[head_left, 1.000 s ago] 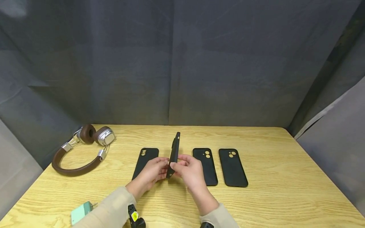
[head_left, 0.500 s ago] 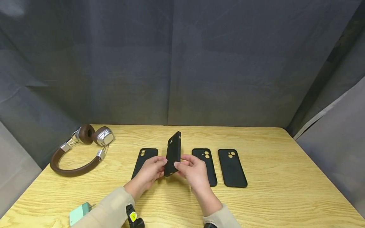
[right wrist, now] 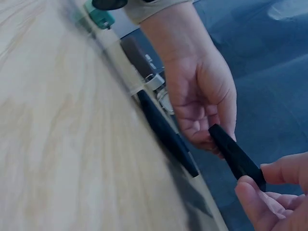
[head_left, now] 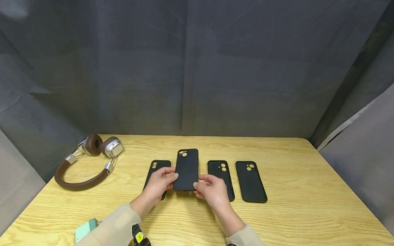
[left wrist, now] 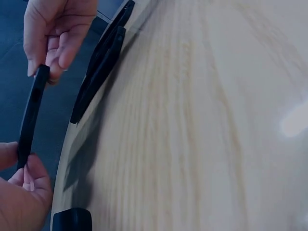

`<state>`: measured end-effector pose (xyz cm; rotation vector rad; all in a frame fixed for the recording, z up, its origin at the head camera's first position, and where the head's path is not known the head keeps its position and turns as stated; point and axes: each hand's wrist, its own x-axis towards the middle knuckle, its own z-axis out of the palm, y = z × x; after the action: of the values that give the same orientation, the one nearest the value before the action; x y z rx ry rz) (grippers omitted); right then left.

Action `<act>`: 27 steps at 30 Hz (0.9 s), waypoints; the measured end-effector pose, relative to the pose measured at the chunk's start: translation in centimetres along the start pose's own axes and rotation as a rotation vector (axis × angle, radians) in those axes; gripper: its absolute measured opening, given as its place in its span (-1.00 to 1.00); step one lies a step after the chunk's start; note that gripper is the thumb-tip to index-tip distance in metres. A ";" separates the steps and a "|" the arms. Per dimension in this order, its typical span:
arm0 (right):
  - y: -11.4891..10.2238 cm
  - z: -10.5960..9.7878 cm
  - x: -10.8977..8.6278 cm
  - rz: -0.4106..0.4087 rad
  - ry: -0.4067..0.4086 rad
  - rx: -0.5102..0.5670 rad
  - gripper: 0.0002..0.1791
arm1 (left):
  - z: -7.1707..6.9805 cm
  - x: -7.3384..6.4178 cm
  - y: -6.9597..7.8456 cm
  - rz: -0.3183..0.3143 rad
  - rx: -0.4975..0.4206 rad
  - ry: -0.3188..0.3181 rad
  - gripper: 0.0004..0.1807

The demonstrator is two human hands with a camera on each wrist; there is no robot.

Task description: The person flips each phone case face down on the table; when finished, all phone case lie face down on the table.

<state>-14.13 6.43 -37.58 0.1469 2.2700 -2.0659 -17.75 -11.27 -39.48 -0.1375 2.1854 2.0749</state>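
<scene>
Between my two hands a black phone case [head_left: 186,171] is held up over the table, its back with the camera cutout facing me. My left hand [head_left: 158,182] pinches its left edge between thumb and fingers. At the lower right corner, my right hand [head_left: 213,192] pinches it the same way. In the left wrist view the case [left wrist: 32,115] appears edge-on, raised off the wood. The right wrist view also shows the thin case [right wrist: 236,156] spanning both hands. Another black case [head_left: 160,165] lies partly hidden behind my left hand.
To the right, two more black phone cases [head_left: 221,169] [head_left: 251,182] lie on the wooden table [head_left: 307,191]. Brown and silver headphones [head_left: 83,184] rest at the left. A mint-green charger [head_left: 86,229] lies at the front left, beside my left sleeve. Dark cloth [head_left: 184,68] hangs behind the table.
The held case has turned from nearly edge-on to showing its full back and has tilted lower at the top. My hands have moved slightly apart, both still pinching it.
</scene>
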 end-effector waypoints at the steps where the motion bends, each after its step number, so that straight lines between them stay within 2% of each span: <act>1: 0.2 0.0 0.0 0.001 -0.005 -0.016 -0.59 | 0.0 -0.1 -0.1 0.005 0.012 0.002 -0.67; 6: 1.2 0.0 0.2 0.008 -0.030 -0.088 -0.61 | 0.1 -0.5 -0.3 0.031 0.116 0.004 -0.66; 11: 2.0 0.0 0.3 -0.001 -0.045 -0.160 -0.61 | 0.1 -0.9 -0.5 0.053 0.227 -0.023 -0.60; 27: 2.7 0.5 0.7 -0.072 -0.043 -0.450 -0.58 | 0.6 -1.1 -0.1 0.050 0.568 -0.047 -0.56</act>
<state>-14.55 6.26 -40.42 -0.0059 2.6722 -1.5110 -16.67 -10.74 -39.44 0.0223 2.6609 1.3771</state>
